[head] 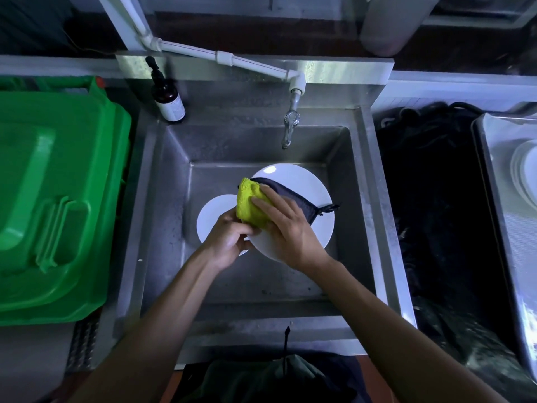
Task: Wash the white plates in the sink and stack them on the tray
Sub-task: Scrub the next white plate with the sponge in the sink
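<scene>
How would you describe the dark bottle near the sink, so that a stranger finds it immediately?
Start at the square steel sink in the middle, then look at its back left corner. There stands the dark brown pump bottle with a white label, left of the metal tap. It is the only bottle there; the big green plastic bin stands further left.

Over the steel sink (162, 216), the left hand (229, 242) grips the near-left rim of a white plate (308, 196), while the right hand (286, 231) presses a yellow-green and grey scrubbing pad (251, 206) onto its face. A second white plate (213, 215) lies beneath in the basin. A tap (290, 126) hangs above; a dark pump bottle (168, 100) stands at the back-left corner. A green bin lid (55, 199) sits left, and stacked white plates (524, 173) rest on a metal tray (494, 158) at right.
</scene>
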`<state>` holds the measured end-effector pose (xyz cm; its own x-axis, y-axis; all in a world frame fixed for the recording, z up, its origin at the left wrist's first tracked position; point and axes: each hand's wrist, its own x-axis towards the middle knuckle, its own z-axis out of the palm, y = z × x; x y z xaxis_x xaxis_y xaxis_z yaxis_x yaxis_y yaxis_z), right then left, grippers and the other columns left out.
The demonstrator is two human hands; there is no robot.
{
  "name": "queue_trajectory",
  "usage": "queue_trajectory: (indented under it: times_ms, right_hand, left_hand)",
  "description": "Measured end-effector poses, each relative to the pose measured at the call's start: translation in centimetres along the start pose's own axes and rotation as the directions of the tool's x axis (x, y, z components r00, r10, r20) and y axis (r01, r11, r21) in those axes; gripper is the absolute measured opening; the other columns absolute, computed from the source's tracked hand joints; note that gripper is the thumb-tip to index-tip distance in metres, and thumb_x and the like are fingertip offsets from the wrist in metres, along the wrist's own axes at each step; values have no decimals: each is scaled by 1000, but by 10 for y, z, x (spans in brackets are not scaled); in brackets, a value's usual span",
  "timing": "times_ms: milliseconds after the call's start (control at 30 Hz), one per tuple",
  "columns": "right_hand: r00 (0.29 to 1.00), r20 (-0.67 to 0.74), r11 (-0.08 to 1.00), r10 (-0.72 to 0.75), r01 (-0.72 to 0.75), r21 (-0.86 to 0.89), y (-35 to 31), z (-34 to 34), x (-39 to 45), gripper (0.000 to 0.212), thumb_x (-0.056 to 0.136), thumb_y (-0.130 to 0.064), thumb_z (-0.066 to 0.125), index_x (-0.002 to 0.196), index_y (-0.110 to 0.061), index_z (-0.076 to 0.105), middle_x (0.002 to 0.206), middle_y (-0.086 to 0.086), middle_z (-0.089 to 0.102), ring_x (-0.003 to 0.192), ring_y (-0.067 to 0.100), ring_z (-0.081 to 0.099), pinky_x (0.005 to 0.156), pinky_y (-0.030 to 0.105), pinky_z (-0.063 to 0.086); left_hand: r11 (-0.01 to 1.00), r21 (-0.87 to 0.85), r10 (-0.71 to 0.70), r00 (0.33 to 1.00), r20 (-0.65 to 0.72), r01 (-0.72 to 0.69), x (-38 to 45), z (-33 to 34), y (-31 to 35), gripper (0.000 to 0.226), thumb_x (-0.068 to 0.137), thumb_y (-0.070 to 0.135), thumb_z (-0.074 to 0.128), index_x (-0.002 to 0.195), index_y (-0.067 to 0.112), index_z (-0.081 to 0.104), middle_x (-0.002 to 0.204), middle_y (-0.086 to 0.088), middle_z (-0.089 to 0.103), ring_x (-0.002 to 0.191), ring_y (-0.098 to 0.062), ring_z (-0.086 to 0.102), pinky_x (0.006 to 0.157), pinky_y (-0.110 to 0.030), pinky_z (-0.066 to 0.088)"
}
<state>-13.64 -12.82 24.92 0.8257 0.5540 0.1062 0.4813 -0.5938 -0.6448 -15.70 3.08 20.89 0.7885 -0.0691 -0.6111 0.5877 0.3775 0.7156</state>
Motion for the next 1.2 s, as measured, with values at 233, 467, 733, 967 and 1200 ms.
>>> queue_trajectory:
  times_ms: [233, 467, 733, 967, 1200]
  right_hand:
    - [1000, 21, 999, -12, 13, -53, 25, 4, 7, 51, 100, -28, 36, 148, -13, 45, 161, 9, 29, 137, 33, 39, 112, 44, 33]
    - [979, -150, 984, 136, -152, -97, 54, -2, 30, 51, 100, -8, 47, 149, -20, 44, 162, 5, 29, 136, 34, 40, 109, 48, 35]
    - [913, -229, 918, 337, -373, -137, 63, -9, 14, 55, 99, -4, 44, 151, -19, 39, 163, 5, 24, 142, 33, 31, 106, 48, 36]
    - [857, -225, 865, 464, -493, -96, 51, -1, -9, 57, 96, -8, 43, 151, -23, 38, 164, 1, 22, 141, 32, 30, 109, 49, 32]
    - [858, -211, 875, 468, -484, -27, 29, 17, -27, 59, 89, -3, 52, 146, -19, 47, 159, 6, 32, 126, 37, 43, 102, 49, 39]
  left_hand:
    - [999, 28, -19, 1000, -14, 19, -6, 1, 3, 46, 62, -4, 62, 107, -1, 65, 99, -19, 66, 91, -32, 64, 80, -47, 48]
    - [1000, 5, -8, 1000, -15, 8, -7, 3, 3, 52, 62, -2, 63, 111, 11, 70, 107, -14, 71, 93, -32, 68, 82, -51, 50]
    - [996, -88, 18, 995, -101, -27, -6, 14, -4, 53, 63, 2, 61, 115, 13, 69, 109, -11, 73, 97, -34, 66, 82, -51, 49]
    - [987, -158, 11, 983, -183, -40, 1, 28, -8, 38, 84, 10, 67, 121, 11, 68, 119, -14, 72, 102, -32, 65, 85, -48, 50]
    - [979, -201, -4, 974, -226, -42, 13, 34, -11, 29, 95, 17, 62, 123, 13, 68, 122, -16, 70, 100, -31, 65, 84, -47, 51]
